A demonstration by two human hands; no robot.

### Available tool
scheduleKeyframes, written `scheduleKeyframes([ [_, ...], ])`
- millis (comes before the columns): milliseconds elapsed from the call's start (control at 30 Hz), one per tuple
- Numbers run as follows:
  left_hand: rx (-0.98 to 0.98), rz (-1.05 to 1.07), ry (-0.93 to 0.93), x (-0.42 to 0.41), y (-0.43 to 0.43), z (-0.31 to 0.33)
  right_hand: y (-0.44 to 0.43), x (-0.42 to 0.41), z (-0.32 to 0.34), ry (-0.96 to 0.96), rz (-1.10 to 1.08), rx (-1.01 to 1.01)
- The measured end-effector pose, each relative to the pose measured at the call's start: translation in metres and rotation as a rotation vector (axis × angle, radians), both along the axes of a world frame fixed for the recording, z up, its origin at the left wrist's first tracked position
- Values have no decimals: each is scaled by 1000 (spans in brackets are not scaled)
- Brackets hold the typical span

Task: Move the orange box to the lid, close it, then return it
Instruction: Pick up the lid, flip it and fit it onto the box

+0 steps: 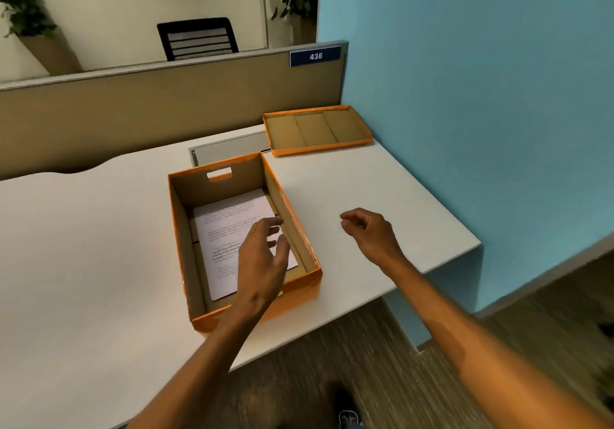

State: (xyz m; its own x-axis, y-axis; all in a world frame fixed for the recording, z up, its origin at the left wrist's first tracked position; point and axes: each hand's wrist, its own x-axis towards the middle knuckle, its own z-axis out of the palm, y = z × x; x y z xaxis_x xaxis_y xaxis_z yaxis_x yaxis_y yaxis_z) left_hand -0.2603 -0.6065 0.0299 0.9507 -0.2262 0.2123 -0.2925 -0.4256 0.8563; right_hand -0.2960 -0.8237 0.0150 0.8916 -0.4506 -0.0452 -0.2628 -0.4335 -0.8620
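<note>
Fingers (279, 246) above open orange box (292, 299)

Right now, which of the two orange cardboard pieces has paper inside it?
The deep orange box near the left hand holds printed sheets. The shallow lid in the desk's far corner holds nothing.
</note>
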Motion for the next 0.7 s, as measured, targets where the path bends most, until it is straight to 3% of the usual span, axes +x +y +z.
scheduleKeyframes([
  [200,-34,-29,12,7,-49,3,-47,4,6,-2,8,15],
  [700,-147,222,79,45,-194,0,-202,65,7,4,230,0],
])
